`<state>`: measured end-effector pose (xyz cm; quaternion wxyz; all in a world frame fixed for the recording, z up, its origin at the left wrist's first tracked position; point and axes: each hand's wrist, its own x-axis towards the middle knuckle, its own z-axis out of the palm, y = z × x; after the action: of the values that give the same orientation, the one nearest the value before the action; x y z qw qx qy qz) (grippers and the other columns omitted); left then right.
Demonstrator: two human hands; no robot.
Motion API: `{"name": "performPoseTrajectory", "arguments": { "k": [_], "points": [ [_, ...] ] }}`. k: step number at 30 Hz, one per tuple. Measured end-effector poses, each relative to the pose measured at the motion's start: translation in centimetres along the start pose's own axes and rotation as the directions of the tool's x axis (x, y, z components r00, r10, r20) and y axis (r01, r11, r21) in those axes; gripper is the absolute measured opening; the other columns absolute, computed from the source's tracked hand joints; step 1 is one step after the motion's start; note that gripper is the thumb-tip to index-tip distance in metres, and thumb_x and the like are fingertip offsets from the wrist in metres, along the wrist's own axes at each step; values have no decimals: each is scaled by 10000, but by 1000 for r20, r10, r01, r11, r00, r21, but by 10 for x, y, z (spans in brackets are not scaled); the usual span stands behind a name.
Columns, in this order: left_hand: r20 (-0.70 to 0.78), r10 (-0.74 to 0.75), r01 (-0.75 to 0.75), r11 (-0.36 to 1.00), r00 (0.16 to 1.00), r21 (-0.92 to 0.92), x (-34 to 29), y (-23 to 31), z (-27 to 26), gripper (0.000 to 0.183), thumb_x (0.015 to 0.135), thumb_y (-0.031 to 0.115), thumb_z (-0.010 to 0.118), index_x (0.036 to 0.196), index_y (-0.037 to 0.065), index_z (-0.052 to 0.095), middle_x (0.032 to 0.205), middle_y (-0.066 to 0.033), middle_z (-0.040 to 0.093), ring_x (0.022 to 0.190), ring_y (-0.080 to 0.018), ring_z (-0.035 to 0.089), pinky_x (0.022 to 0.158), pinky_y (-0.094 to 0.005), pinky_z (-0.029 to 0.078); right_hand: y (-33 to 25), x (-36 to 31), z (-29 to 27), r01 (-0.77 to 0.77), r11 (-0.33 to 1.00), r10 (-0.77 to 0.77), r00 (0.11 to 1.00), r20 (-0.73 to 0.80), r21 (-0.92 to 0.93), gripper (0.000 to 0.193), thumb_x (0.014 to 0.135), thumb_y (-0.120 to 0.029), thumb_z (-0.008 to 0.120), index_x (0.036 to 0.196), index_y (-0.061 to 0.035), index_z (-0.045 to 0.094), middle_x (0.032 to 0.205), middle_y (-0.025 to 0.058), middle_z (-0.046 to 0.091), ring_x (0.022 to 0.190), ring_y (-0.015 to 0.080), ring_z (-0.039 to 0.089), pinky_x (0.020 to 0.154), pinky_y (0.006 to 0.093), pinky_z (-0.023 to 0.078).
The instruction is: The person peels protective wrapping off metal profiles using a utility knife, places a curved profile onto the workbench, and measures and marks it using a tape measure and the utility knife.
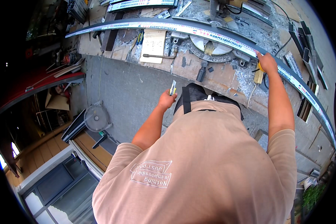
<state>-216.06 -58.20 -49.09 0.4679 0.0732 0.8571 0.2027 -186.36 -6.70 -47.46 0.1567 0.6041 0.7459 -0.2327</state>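
Two hands: I'm working at the bench (pixel 212 72).
Left hand (pixel 166 100): fingers gripping a utility knife (pixel 173 87).
Right hand (pixel 267 62): fingers pressing on the long profile (pixel 198 30).

One long grey metal profile (pixel 198 30), one small yellow-handled utility knife (pixel 173 88), one round mitre-saw turntable (pixel 212 47), perhaps one standing fan (pixel 96 118).
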Motion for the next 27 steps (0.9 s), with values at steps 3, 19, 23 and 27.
{"name": "performPoseTrajectory", "arguments": {
  "k": [3,19,23,27],
  "points": [
    [2,6,-5,1000,1000,-8,1,-1,1,497,974,278,758,1359,-8,627,952,-136,750,764,-211,746,721,-384,590,-2,-2,-2,-1,1000,1,1000,7,2,840,1002,-696,534,1376,52,619,1394,317,650,1330,477,609,1116,530,478],
    [-55,31,-37,994,998,-103,-3,4,-5,379,973,282,780,1212,13,662,852,-82,707,690,-172,682,646,-368,552,-5,-7,-7,-6,1000,6,1000,-3,20,827,991,-697,555,1356,41,635,1391,308,656,1313,474,621,1102,532,486],
    [-291,159,-304,762,944,-572,-19,65,-68,334,989,376,775,1131,86,688,752,23,560,656,-110,538,614,-298,448,-2,-3,-3,-1,1000,1,1000,11,10,837,986,-711,550,1347,38,643,1384,298,663,1311,468,624,1095,533,492],
    [-497,555,-688,202,667,-698,-133,197,-179,340,975,207,717,1276,96,603,759,21,556,652,-105,493,680,-272,430,6,0,3,35,998,-32,996,-78,43,890,969,-742,543,1190,106,695,1276,357,682,1233,500,646,1055,540,497]
  ]
}}
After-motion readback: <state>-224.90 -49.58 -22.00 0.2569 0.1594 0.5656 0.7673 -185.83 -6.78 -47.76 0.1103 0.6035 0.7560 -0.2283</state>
